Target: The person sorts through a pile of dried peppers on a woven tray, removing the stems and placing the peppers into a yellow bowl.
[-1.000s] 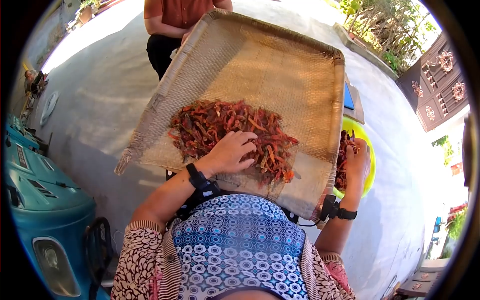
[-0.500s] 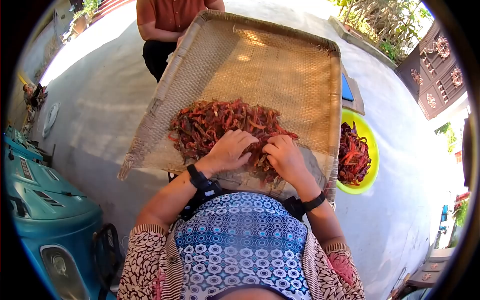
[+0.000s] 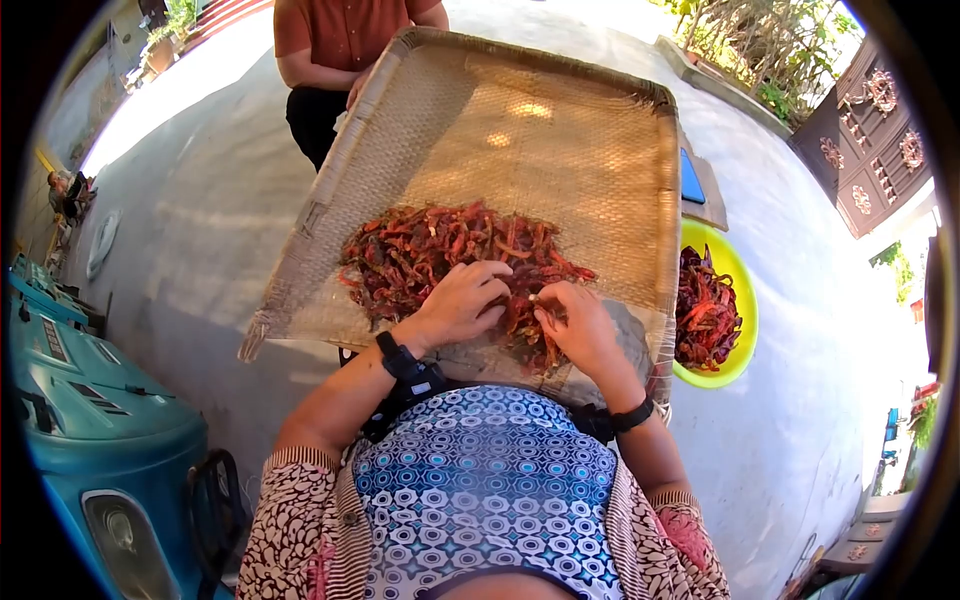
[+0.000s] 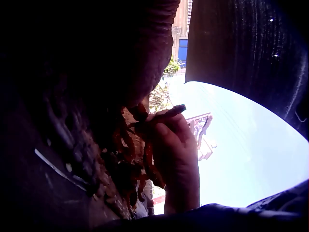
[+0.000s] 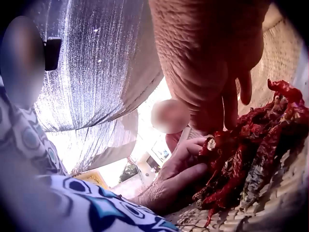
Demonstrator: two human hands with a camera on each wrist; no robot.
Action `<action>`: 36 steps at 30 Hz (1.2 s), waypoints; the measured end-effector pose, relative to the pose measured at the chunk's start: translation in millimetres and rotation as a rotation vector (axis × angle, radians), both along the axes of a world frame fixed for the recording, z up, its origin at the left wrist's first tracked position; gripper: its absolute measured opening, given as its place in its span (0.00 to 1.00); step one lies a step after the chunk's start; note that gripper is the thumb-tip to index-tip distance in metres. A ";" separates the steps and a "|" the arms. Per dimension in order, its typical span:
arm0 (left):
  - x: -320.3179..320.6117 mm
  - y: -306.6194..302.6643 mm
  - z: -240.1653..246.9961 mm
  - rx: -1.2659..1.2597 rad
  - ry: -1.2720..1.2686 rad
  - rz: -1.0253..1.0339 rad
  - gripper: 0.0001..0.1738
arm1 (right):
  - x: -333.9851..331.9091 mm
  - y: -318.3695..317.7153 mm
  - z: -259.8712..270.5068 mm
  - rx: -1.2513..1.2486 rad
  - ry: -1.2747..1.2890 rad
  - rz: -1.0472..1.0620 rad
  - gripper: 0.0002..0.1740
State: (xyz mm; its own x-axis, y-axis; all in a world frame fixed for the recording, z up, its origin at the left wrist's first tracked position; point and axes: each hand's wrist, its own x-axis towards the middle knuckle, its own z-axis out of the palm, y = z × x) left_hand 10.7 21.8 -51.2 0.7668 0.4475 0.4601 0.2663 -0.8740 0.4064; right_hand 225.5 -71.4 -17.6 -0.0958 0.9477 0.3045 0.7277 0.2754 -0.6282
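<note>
Pinches a dried chili (image 4: 175, 110) between thumb and forefinger of the right hand (image 3: 582, 325), crosswise to the fingertips, with the left hand (image 3: 458, 306) near, bent-fingered at the chili heap (image 3: 435, 243), hold there unclear. Works over a rimmed woven tray (image 3: 540, 160), with a yellow basin (image 3: 747, 325) outward of the right fingers.
</note>
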 end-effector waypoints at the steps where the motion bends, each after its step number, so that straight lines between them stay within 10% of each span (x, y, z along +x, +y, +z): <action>1: 0.1 -0.2 0.8 -0.035 -0.016 0.017 0.12 | -0.9 -0.6 0.2 0.002 0.043 -0.020 0.10; 11: 14.9 -4.0 20.8 -0.088 -0.142 0.149 0.13 | 14.2 12.4 2.3 -0.293 1.042 -0.009 0.06; 23: 27.6 -22.4 30.1 -0.566 -0.164 0.233 0.10 | -10.2 11.4 0.9 -0.427 1.186 -0.002 0.11; 29: 17.3 -21.2 37.4 -0.585 -0.177 0.434 0.07 | 14.3 -2.7 10.1 -0.563 0.784 -0.079 0.13; 34: 15.0 -23.7 35.9 -0.571 -0.168 0.472 0.07 | 103.1 -12.3 5.4 -0.051 0.604 -0.383 0.12; 36: 15.7 -24.9 35.3 -0.488 -0.166 0.470 0.07 | 116.1 -19.2 32.3 0.342 -0.120 -0.703 0.16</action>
State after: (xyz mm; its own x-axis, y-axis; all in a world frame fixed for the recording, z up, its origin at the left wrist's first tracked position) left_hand 26.3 -3.1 -15.9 0.3780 0.9001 0.2167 0.4716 -0.3887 0.7916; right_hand 341.6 -90.6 14.7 0.4404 0.6537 0.6154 0.8600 -0.1104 -0.4982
